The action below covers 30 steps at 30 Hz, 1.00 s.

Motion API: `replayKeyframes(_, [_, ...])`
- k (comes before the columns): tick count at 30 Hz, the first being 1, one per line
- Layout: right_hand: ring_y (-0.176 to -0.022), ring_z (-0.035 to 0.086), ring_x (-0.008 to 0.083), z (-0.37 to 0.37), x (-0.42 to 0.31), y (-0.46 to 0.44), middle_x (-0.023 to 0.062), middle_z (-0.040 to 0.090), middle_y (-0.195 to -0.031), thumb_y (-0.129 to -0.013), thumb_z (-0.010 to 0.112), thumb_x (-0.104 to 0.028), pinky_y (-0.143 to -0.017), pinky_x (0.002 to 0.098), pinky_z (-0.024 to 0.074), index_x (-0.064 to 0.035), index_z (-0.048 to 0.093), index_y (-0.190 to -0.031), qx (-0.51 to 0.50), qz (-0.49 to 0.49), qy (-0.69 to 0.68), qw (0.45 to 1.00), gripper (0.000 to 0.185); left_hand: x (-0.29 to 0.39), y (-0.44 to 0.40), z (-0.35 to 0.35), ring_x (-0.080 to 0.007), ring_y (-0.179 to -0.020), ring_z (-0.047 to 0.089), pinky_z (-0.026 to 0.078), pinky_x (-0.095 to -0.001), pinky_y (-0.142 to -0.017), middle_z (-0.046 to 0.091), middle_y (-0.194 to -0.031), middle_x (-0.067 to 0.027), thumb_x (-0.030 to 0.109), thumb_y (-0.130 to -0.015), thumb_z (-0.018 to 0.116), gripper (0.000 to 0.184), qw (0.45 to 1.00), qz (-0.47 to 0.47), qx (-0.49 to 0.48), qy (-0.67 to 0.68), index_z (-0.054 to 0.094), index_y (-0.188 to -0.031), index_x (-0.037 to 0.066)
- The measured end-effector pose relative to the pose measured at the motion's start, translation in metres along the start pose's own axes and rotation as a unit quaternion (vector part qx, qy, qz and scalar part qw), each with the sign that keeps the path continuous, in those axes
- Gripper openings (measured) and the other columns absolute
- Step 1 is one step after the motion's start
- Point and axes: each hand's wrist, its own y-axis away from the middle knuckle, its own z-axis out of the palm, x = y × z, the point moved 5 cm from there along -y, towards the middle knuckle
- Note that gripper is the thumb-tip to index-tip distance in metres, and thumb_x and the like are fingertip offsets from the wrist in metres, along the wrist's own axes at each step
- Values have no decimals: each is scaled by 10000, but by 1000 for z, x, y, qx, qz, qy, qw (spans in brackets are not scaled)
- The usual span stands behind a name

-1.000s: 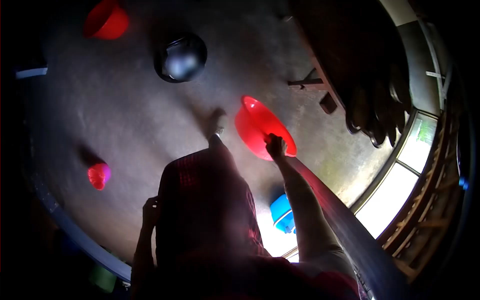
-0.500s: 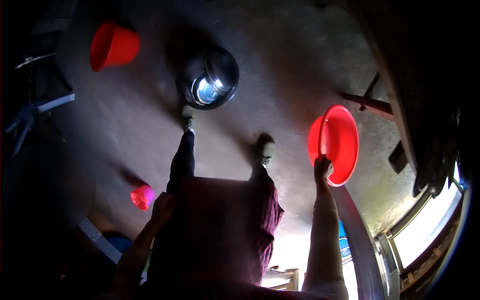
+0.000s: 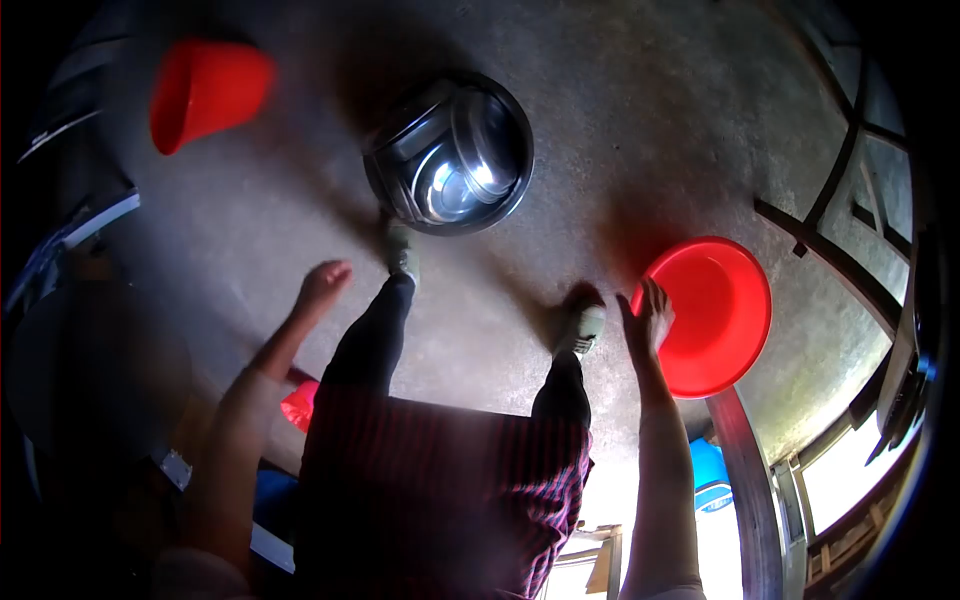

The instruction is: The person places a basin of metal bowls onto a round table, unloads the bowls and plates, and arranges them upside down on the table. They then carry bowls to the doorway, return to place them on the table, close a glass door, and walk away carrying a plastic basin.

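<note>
My right hand (image 3: 652, 318) is at the left rim of a round red basin (image 3: 712, 320) that faces up at the right, apparently on the floor. Its fingers are stretched out with the thumb apart; whether they still touch the rim I cannot tell. My left hand (image 3: 326, 283) hangs over the floor left of my shoe, its fingers curled in with nothing visible in them. In front of my feet stands a large dark-rimmed basin (image 3: 522, 180) holding shiny metal vessels (image 3: 450, 185).
A red bucket (image 3: 215, 90) lies on its side at the upper left. A small pink-red container (image 3: 299, 406) is partly hidden by my clothing. A wooden beam (image 3: 745, 480) runs below the red basin, beside a blue object (image 3: 710, 470). Dark wooden bars (image 3: 835, 255) stand at the right.
The red basin has gone from tilted to facing up, and my right hand has opened from its grip on the rim. My left hand has moved forward, away from my body.
</note>
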Motion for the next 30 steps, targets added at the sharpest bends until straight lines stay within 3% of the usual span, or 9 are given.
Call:
replayKeyframes(7, [-953, 521, 316, 128, -146, -168, 148, 573, -1011, -815, 505, -375, -836, 389, 396, -62, 563, -1028, 3, 74, -371, 926, 383, -43, -176, -1, -208, -1071, 455, 347, -527, -834, 426, -1256, -5, 504, -817, 465, 625, 953, -275, 10, 125, 314, -1313, 154])
replayKeyframes(11, [-846, 552, 307, 169, -195, -213, 157, 589, -891, -831, 458, -284, -735, 386, 421, -34, 570, -969, -130, 148, -507, 840, 307, -48, -223, 20, -191, -1099, 430, 304, -540, -886, 461, -1195, 10, 448, -823, 479, 503, 898, -295, 43, 324, 410, -1215, 139])
replayKeyframes(12, [-753, 551, 267, 186, -195, -219, 133, 585, -793, -790, 485, -186, -679, 364, 417, -22, 584, -873, -53, 140, -476, 866, 209, -52, -231, 27, -157, -1068, 454, 312, -531, -895, 504, -1129, 9, 401, -826, 495, 434, 881, -280, 37, 379, 447, -1167, 137])
replayKeyframes(15, [-801, 500, 170, 189, -193, -213, 61, 564, -813, -759, 549, -72, -741, 321, 402, -31, 591, -919, -89, 234, -570, 783, 170, -65, -250, 41, -84, -817, 458, 322, -379, -690, 536, -904, 29, 291, -823, 527, 276, 874, -196, 59, 440, 505, -1050, 136])
replayKeyframes(17, [-771, 497, 160, 199, -186, -214, 50, 560, -777, -735, 557, -36, -728, 309, 401, -30, 599, -858, -66, 223, -532, 814, 130, -68, -260, 46, -45, -595, 438, 323, -236, -477, 526, -746, 51, 228, -816, 543, 188, 882, -123, 88, 446, 526, -980, 138])
replayKeyframes(21, [-711, 486, 145, 191, -172, -189, 34, 545, -722, -710, 567, -21, -687, 287, 397, -32, 596, -785, -17, 223, -509, 831, 81, -42, -242, 36, -79, -619, 494, 352, -200, -442, 553, -810, -7, 150, -783, 566, 234, 885, -53, 105, 451, 515, -1005, 98])
replayKeyframes(23, [-677, 481, 140, 170, -164, -168, 31, 534, -690, -693, 573, -29, -653, 275, 393, -37, 588, -761, -7, 224, -461, 859, 70, -18, -216, 29, -98, -660, 524, 403, -213, -469, 562, -839, -33, 145, -770, 577, 267, 867, -75, 121, 478, 512, -1021, 82])
replayKeyframes(27, [-673, 524, 223, 88, -146, -108, 83, 538, -703, -723, 533, -92, -616, 342, 431, -46, 565, -728, 1, 212, -362, 908, 56, 9, -167, 6, -227, -819, 565, 465, -332, -693, 574, -894, -106, 216, -744, 604, 318, 964, 13, 98, 247, 528, -1003, 49])
replayKeyframes(30, [-670, 556, 285, 0, -159, -68, 122, 541, -713, -745, 503, -139, -587, 392, 459, -53, 548, -703, -49, 40, 2, 998, 106, 50, -117, -30, -280, -826, 554, 433, -363, -735, 580, -882, -149, 227, -784, 513, 237, 980, 148, 131, 0, 560, -911, 32])
